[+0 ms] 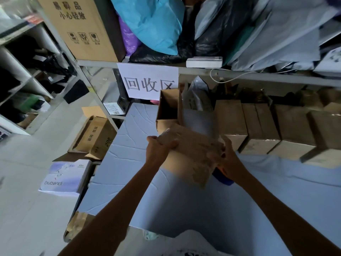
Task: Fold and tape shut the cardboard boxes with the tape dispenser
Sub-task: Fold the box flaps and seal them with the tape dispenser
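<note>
Packing bench, seen from the worker's head camera: a person at a table (129, 163) holds a cardboard box (193, 156) in both hands directly below the paper sign (147, 83) that hangs from the shelf rail (239, 73). The left hand (159, 145) is wrapped round the end of the box that lies straight under the sign. The right hand (227, 160) has its fingers curled over the opposite end, below and to the right of the sign. The box is tilted, lifted off the table and blurred, so it cannot be told whether its flaps are already taped. A blue object (222, 179), probably the tape dispenser, shows under the right wrist, further below the sign than the box. Whether the right hand also holds it cannot be made out.

Much of the job appears done. A row of closed boxes (262, 126) stands side by side to the right of the sign and lower, flaps down, though any tape on them is too faint to confirm. One open box (167, 109), just beneath the sign's lower right corner, has its flaps up and looks yet to be folded and sealed. By this reading the box in hand is either about to be closed or ready to join the row, with the open one left to do
</note>
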A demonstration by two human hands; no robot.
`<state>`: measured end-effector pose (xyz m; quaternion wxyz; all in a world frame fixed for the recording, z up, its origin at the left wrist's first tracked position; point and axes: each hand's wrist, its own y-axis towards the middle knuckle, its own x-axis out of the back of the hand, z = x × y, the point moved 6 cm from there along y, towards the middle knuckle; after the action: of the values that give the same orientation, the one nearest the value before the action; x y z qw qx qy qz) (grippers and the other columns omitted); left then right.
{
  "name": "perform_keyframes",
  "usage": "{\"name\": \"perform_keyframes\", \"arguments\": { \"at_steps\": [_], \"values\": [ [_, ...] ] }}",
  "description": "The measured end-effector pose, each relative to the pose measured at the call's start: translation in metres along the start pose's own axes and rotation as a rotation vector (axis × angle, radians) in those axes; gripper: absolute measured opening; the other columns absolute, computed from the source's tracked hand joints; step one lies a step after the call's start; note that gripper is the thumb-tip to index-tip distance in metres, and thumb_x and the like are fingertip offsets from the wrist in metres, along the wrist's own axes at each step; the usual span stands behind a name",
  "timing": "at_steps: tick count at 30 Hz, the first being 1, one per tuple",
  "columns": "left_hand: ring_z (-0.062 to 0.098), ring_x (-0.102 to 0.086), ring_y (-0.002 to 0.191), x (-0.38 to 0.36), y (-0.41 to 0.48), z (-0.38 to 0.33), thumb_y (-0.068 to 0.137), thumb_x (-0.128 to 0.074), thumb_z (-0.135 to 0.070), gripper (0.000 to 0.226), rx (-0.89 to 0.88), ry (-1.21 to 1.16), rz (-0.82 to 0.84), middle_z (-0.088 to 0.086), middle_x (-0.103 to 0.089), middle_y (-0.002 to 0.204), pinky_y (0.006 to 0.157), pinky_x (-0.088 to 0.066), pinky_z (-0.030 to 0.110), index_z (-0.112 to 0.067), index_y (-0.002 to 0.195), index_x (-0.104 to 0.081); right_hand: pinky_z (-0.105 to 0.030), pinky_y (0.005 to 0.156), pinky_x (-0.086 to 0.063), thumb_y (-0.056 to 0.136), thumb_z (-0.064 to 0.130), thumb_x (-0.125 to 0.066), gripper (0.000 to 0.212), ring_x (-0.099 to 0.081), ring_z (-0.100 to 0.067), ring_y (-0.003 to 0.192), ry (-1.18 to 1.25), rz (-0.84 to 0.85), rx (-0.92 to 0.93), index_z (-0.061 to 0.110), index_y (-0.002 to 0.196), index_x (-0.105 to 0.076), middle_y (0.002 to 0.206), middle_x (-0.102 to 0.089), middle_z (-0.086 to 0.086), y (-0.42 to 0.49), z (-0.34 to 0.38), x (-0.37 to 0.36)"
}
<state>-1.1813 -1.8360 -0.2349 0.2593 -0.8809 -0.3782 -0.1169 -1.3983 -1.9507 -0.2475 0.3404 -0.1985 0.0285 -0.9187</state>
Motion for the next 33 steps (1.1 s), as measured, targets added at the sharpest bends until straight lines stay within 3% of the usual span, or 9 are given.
{"name": "perform_keyframes", "arguments": {
  "at_steps": [3,9,13,16,19,21,27,30,33],
  "values": [
    [0.006,-0.051,0.077,0.002,0.000,-0.005,0.066,-0.082,-0.045,0.064,-0.136,0.091,0.007,-0.007,-0.052,0.092,0.057,-0.040,0.018,-0.016,0.111,-0.046,-0.049,0.098,-0.045,0.024,0.093,-0.063,0.136,-0.049,-0.025,0.117,-0.253,-0.011,-0.162,0.027,0.138,-0.030,0.132,-0.046,-0.006,-0.002,-0.014,-0.005],
    [0.015,-0.057,0.086,0.001,-0.002,-0.013,0.073,-0.080,-0.031,0.047,-0.290,0.165,0.024,-0.001,-0.058,0.099,0.070,-0.049,0.025,-0.017,0.106,-0.050,-0.040,0.096,-0.036,0.030,0.079,-0.077,0.142,-0.036,-0.025,0.123,-0.588,-0.153,-0.050,0.019,0.144,-0.016,0.135,-0.032,-0.004,-0.018,-0.011,-0.022],
    [0.017,-0.058,0.104,0.006,0.002,-0.015,0.084,-0.067,-0.043,0.042,-0.353,-0.076,0.067,0.001,-0.062,0.112,0.086,-0.049,0.030,-0.018,0.116,-0.059,-0.030,0.082,-0.041,0.036,0.073,-0.078,0.117,-0.047,-0.013,0.105,-0.401,-0.208,-0.032,0.027,0.134,-0.033,0.117,-0.042,0.008,-0.021,-0.018,-0.027],
    [0.027,-0.043,0.124,0.007,0.015,0.006,0.071,-0.060,-0.060,0.074,-0.076,-0.180,0.027,0.009,-0.042,0.136,0.096,-0.043,0.039,-0.023,0.133,-0.044,-0.040,0.081,-0.054,0.030,0.080,-0.076,0.111,-0.057,-0.017,0.102,-0.144,-0.177,-0.131,0.028,0.122,-0.042,0.110,-0.055,0.007,-0.022,-0.033,-0.035],
    [0.026,-0.048,0.116,-0.008,0.013,0.025,0.076,-0.073,-0.048,0.084,0.100,-0.358,0.207,0.007,-0.036,0.140,0.082,-0.051,0.032,-0.027,0.139,-0.023,-0.042,0.080,-0.056,0.027,0.078,-0.078,0.099,-0.060,-0.020,0.103,0.068,-0.135,-0.127,0.038,0.112,-0.046,0.110,-0.056,0.007,-0.023,-0.040,-0.050],
    [0.020,-0.054,0.107,-0.012,0.012,0.032,0.075,-0.076,-0.038,0.080,0.083,-0.412,0.276,0.003,-0.043,0.135,0.074,-0.053,0.027,-0.029,0.134,-0.023,-0.027,0.073,-0.055,0.036,0.071,-0.082,0.082,-0.061,-0.012,0.098,0.043,-0.128,-0.090,0.041,0.104,-0.047,0.106,-0.057,0.011,-0.024,-0.037,-0.053],
    [0.028,-0.057,0.111,-0.007,0.019,0.042,0.076,-0.078,-0.028,0.072,0.060,-0.338,0.217,0.008,-0.051,0.130,0.092,-0.052,0.047,-0.020,0.132,-0.034,-0.025,0.070,-0.056,0.074,0.013,-0.080,0.066,-0.061,-0.012,0.101,0.076,-0.034,-0.043,0.035,0.126,-0.046,0.113,-0.058,0.012,-0.017,-0.034,-0.066],
    [0.025,-0.059,0.106,-0.008,0.020,0.043,0.076,-0.078,-0.029,0.073,0.054,-0.268,0.198,0.010,-0.052,0.129,0.085,-0.055,0.038,-0.019,0.135,-0.035,-0.030,0.073,-0.058,0.079,0.022,-0.077,0.052,-0.066,-0.015,0.096,0.092,-0.081,-0.036,0.035,0.121,-0.050,0.107,-0.064,0.013,-0.015,-0.029,-0.075],
    [0.024,-0.059,0.104,-0.010,0.024,0.049,0.077,-0.077,-0.034,0.074,0.072,-0.153,0.209,0.010,-0.054,0.129,0.083,-0.054,0.036,-0.019,0.136,-0.037,-0.020,0.065,-0.055,0.080,0.035,-0.073,0.074,-0.066,-0.005,0.086,0.029,-0.109,-0.063,0.031,0.141,-0.032,0.102,-0.063,0.012,-0.014,-0.027,-0.078]
  ]
}}
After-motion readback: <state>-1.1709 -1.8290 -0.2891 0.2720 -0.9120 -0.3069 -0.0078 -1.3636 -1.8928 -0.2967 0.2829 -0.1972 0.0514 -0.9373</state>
